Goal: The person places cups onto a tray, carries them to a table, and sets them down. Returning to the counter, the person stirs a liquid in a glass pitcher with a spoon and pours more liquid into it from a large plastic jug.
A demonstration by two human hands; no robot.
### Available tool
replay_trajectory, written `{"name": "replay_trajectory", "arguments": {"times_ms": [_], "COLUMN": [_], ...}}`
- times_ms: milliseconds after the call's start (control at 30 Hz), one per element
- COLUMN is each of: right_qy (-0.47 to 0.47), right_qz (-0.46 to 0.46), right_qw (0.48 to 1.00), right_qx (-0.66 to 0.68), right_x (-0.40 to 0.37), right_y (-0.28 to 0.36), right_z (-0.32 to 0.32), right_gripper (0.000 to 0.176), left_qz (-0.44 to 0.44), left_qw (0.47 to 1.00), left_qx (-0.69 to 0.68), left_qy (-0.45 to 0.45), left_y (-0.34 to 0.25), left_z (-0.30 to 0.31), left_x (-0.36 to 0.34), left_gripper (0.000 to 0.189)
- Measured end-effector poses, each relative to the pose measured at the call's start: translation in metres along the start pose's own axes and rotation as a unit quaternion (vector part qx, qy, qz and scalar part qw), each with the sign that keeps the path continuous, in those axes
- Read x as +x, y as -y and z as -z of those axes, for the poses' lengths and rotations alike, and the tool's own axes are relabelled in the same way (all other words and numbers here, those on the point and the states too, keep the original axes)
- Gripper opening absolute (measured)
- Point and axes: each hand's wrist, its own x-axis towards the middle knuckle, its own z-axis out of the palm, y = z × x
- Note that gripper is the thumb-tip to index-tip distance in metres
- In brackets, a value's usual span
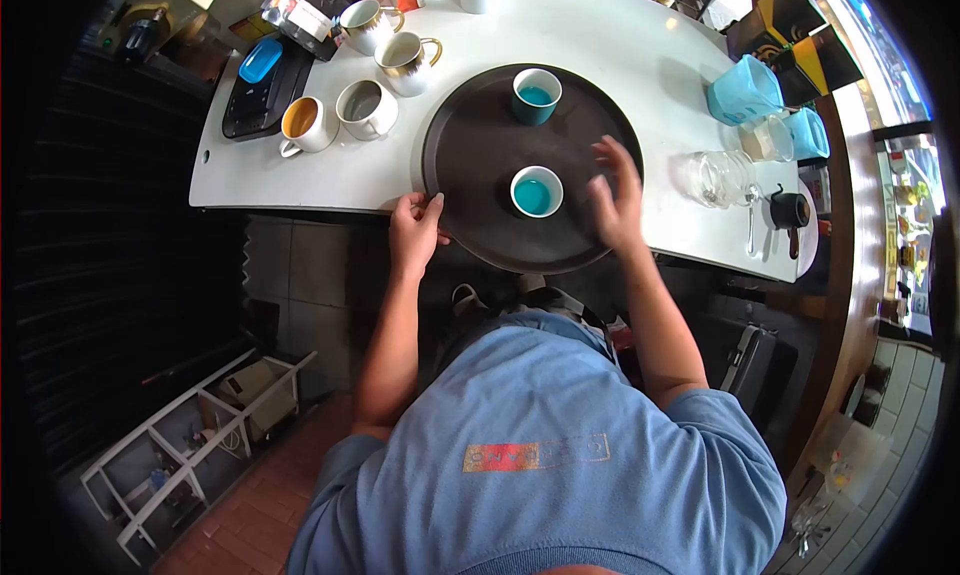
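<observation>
A round dark brown tray [475,150] lies on the white table, its near side jutting over the edge. My left hand [414,233] grips the tray's left rim, thumb on top and fingers beneath. On the tray stand two white-rimmed cups with teal inside: the far cup [537,97] near the back and the near cup [537,193] around the middle. Just right of the near cup, my right hand [619,203] hovers over the tray's right side. Its fingers are apart, slightly blurred, and hold nothing.
Several mugs [367,110] stand left of the tray, beside a black keypad device [266,93]. To the right are a glass jar [718,179], a light blue pitcher [745,91], a spoon [751,225] and a portafilter-like tool [790,211]. A white rack [190,463] stands at lower left.
</observation>
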Motion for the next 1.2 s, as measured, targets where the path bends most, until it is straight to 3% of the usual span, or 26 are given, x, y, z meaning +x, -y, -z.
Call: {"name": "replay_trajectory", "arguments": {"times_ms": [67,167,333,367,433,500,567,633,767,833,933,1200], "right_qy": [-0.048,-0.069,0.084,0.117,0.156,0.153,0.149,0.147,0.156,0.163,0.165,0.227], "right_qz": [-0.085,-0.028,-0.045,-0.041,-0.061,0.007,0.017,0.031,0.017,0.015,-0.013,-0.135], "right_qw": [0.982,0.933,0.96,0.96,0.951,0.957,0.961,0.964,0.966,0.964,0.961,0.944], "right_qx": [-0.16,-0.351,-0.262,-0.25,-0.26,-0.246,-0.233,-0.219,-0.204,-0.209,-0.22,-0.198], "right_x": [0.027,0.064,0.126,0.134,0.143,0.147,0.146,0.146,0.139,0.132,0.113,0.061], "right_y": [-0.011,-0.066,-0.095,-0.095,-0.097,-0.106,-0.111,-0.11,-0.105,-0.1,-0.081,-0.006], "right_z": [0.015,0.024,0.011,0.006,-0.002,-0.008,-0.01,-0.01,-0.003,0.001,0.004,-0.016], "right_gripper": [0.048,0.046,0.039,0.037,0.033,0.029,0.026,0.024,0.023,0.024,0.024,0.024], "left_qz": [0.0,-0.006,0.016,0.117,0.139,0.148,0.153,0.095,0.087,0.064,0.1,0.11], "left_qw": [1.0,0.999,0.997,0.991,0.978,0.96,0.937,0.931,0.923,0.945,0.93,0.932], "left_qx": [0.0,0.001,0.016,-0.04,-0.144,-0.219,-0.296,-0.257,-0.255,-0.212,-0.218,-0.105], "left_qy": [-0.017,-0.047,-0.076,-0.04,-0.066,-0.088,-0.108,-0.241,-0.274,-0.241,-0.279,-0.33], "left_y": [0.001,0.008,0.019,0.011,0.005,0.007,0.015,0.025,0.011,0.01,0.017,0.043], "left_z": [-0.004,-0.013,-0.037,-0.043,-0.064,-0.083,-0.097,-0.109,-0.111,-0.103,-0.094,-0.009], "left_x": [-0.006,-0.013,-0.04,-0.052,-0.068,-0.076,-0.077,-0.07,-0.075,-0.083,-0.092,-0.134], "left_gripper": [0.033,0.034,0.043,0.046,0.052,0.055,0.058,0.059,0.059,0.058,0.061,0.074]}}
